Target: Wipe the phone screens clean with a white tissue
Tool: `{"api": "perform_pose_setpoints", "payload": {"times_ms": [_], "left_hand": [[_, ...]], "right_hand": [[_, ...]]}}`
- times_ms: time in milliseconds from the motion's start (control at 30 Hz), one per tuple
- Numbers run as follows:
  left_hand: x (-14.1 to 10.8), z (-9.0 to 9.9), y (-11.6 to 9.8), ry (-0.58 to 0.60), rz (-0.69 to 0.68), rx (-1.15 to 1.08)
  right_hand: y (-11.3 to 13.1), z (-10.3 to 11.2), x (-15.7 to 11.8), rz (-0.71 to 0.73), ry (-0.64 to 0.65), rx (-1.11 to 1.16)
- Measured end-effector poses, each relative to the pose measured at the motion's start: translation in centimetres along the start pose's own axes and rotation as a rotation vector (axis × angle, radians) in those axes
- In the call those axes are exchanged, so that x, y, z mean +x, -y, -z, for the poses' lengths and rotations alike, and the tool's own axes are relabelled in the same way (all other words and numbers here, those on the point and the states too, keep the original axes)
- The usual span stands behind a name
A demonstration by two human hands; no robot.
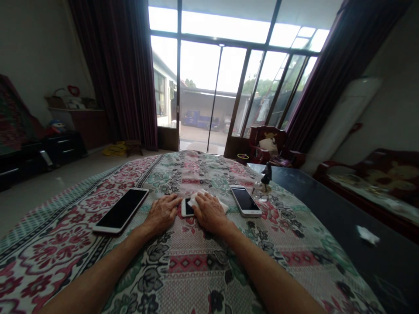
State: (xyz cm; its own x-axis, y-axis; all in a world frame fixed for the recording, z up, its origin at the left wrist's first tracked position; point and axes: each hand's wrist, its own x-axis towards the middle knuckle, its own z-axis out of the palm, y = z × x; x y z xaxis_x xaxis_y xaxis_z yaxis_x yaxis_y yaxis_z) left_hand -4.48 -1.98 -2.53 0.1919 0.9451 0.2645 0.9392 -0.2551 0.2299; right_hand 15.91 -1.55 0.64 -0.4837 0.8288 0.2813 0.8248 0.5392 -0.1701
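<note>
A small white phone [184,210] lies on the patterned tablecloth in front of me, partly hidden by my right hand [210,212]. That hand presses a white tissue [224,206] against the phone's dark screen, its fingers bent over the tissue. My left hand [162,212] rests flat on the cloth just left of the phone, fingers stretched toward its edge; whether they touch it I cannot tell. Left of this hand is a larger white-framed phone [121,211], and right of the other hand lies another white phone [245,201]. Both have dark screens facing up.
A small dark figurine on a clear base [262,191] stands beyond the right phone. Beside the tablecloth [193,288], a dark tabletop [324,213] carries a crumpled white tissue [368,235]. Wooden seats [376,168], curtains and glass doors surround the table.
</note>
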Motion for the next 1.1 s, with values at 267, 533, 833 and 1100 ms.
{"api": "perform_pose_setpoints", "payload": {"times_ms": [267, 533, 833, 1100], "left_hand": [[0.0, -0.1, 0.2, -0.022, -0.009, -0.019], [-0.2, 0.3, -0.3, 0.001, 0.009, 0.020], [0.0, 0.2, -0.1, 0.011, 0.005, 0.022], [0.0, -0.1, 0.0, -0.021, -0.014, -0.002]], "right_hand": [[-1.3, 0.4, 0.1, -0.116, -0.002, -0.057], [-1.1, 1.0, 0.1, -0.189, 0.013, -0.085], [-1.3, 0.5, -0.3, -0.170, -0.024, -0.097], [-1.7, 0.3, -0.8, 0.031, -0.064, -0.044]]}}
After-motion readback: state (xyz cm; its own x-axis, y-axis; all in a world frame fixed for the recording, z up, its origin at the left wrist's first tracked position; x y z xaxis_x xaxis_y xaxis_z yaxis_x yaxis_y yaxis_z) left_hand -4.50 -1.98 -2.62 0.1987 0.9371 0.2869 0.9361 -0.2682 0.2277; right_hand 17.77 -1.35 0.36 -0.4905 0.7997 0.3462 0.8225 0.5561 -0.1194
